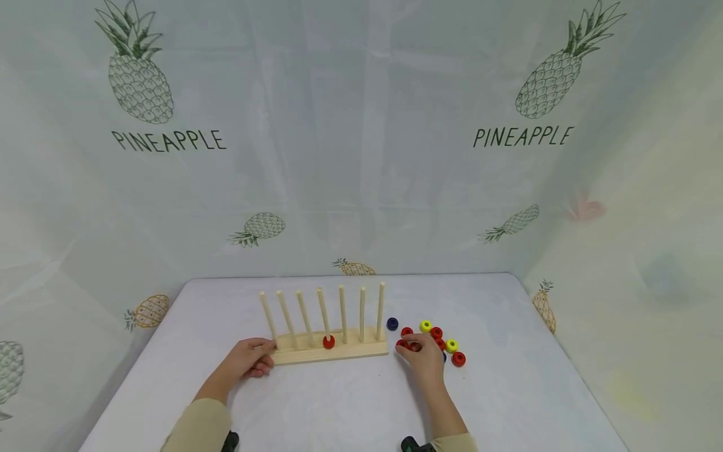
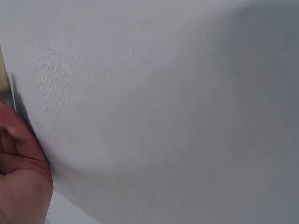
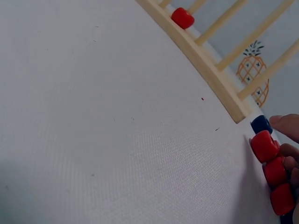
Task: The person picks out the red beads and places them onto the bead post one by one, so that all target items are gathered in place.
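A wooden peg rack (image 1: 339,355) with several upright pegs stands on the table, a red bead (image 1: 329,342) at the foot of a middle peg. My left hand (image 1: 248,358) grips the rack's left end, thumb on top; in the left wrist view only part of this hand (image 2: 21,172) shows. To the rack's right, my right hand (image 1: 425,362) reaches down into loose beads, thumb and forefinger at a red bead (image 1: 401,344). In the right wrist view that hand (image 3: 290,149) is cut off at the edge beside red beads (image 3: 275,171); I cannot tell whether it pinches one.
Around the right hand lie more red beads (image 1: 459,359), two yellow beads (image 1: 426,326) and a partly covered blue one. Another blue bead (image 1: 392,324) sits near the rack's right end. Behind the white table (image 1: 316,408) hangs a pineapple-print cloth (image 1: 361,188).
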`<state>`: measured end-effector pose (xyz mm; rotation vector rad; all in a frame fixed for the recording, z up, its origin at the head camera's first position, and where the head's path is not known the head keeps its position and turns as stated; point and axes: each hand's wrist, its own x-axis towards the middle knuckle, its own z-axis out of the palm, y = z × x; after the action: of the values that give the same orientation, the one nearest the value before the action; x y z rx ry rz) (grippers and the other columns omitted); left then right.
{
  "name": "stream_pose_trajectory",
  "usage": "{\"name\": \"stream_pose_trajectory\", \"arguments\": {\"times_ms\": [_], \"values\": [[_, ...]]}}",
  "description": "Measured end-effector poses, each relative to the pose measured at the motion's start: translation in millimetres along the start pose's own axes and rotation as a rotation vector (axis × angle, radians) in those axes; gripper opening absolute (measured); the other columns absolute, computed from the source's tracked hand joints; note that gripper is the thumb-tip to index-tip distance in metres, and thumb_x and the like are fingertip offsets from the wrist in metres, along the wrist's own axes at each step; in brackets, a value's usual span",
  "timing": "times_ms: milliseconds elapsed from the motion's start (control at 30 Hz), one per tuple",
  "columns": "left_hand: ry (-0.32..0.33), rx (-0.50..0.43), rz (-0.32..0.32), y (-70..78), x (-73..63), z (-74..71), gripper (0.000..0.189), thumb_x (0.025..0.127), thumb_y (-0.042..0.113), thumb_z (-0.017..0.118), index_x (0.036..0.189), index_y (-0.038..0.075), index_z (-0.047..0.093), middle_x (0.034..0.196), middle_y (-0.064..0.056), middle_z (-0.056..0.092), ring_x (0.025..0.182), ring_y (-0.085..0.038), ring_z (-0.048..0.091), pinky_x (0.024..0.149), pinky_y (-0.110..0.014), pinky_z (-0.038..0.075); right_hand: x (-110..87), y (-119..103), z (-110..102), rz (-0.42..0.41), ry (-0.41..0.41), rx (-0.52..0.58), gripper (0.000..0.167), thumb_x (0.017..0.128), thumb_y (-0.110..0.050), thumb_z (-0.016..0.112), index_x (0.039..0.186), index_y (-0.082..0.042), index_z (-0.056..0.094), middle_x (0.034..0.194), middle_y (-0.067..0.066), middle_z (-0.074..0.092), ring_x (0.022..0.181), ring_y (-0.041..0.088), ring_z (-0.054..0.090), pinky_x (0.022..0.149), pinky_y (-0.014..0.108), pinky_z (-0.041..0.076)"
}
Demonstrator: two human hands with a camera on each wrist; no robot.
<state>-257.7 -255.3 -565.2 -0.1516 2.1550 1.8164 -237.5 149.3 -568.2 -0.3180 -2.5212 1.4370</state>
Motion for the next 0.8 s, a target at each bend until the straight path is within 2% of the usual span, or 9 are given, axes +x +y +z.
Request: {"name": "stream_pose_trajectory", "arguments": {"times_ms": [133, 300, 467, 600, 800], "values": [[0.033, 0.088, -0.002, 0.8, 2.7, 2.0, 0.037, 0.093, 0.023, 0.069, 0.117, -0.004, 0.061, 0.065, -0.004, 0.064, 0.050, -0.010, 0.060, 0.046, -0.022, 0.049, 0.7, 1.3, 0.2, -0.009, 0.002, -0.019, 0.026, 0.076, -0.014, 0.085, 0.100, -0.009, 0.075, 0.088, 0.003, 0.059, 0.079, 0.020, 0.052, 0.066, 0.031, 0.046], [0.041, 0.172, 0.009, 1.4, 6.7, 4.0, 0.038, 0.089, 0.019, 0.073, 0.118, -0.002, 0.059, 0.062, -0.003, 0.060, 0.045, -0.009, 0.055, 0.043, -0.021, 0.045, 2.8, 4.6, 1.3, -0.038, 0.000, -0.062, 0.026, 0.076, -0.015, 0.085, 0.099, -0.010, 0.076, 0.089, 0.002, 0.060, 0.078, 0.019, 0.051, 0.065, 0.031, 0.045], [0.039, 0.180, 0.021, -1.1, 8.3, 2.3, 0.038, 0.090, 0.017, 0.072, 0.119, -0.003, 0.058, 0.061, -0.003, 0.058, 0.044, -0.008, 0.053, 0.042, -0.020, 0.043, 3.5, 9.2, 5.9, -0.079, 0.019, -0.130, 0.024, 0.074, -0.014, 0.086, 0.097, -0.013, 0.076, 0.089, 0.000, 0.059, 0.076, 0.018, 0.050, 0.064, 0.030, 0.044], [0.027, 0.174, 0.060, -5.0, 7.7, 0.7, 0.039, 0.091, 0.017, 0.071, 0.121, -0.005, 0.058, 0.061, -0.002, 0.058, 0.044, -0.007, 0.051, 0.042, -0.019, 0.042, 4.0, 11.6, 8.4, -0.107, 0.029, -0.173, 0.024, 0.073, -0.014, 0.086, 0.096, -0.014, 0.076, 0.090, 0.000, 0.061, 0.077, 0.017, 0.050, 0.064, 0.030, 0.044], [0.030, 0.170, 0.096, -10.0, 9.1, -0.5, 0.039, 0.091, 0.018, 0.071, 0.120, -0.005, 0.059, 0.061, -0.002, 0.058, 0.045, -0.006, 0.049, 0.043, -0.019, 0.042, 5.0, 11.4, 9.4, -0.108, 0.039, -0.191, 0.024, 0.073, -0.014, 0.087, 0.095, -0.014, 0.076, 0.095, 0.002, 0.064, 0.083, 0.020, 0.054, 0.072, 0.036, 0.048]]}}
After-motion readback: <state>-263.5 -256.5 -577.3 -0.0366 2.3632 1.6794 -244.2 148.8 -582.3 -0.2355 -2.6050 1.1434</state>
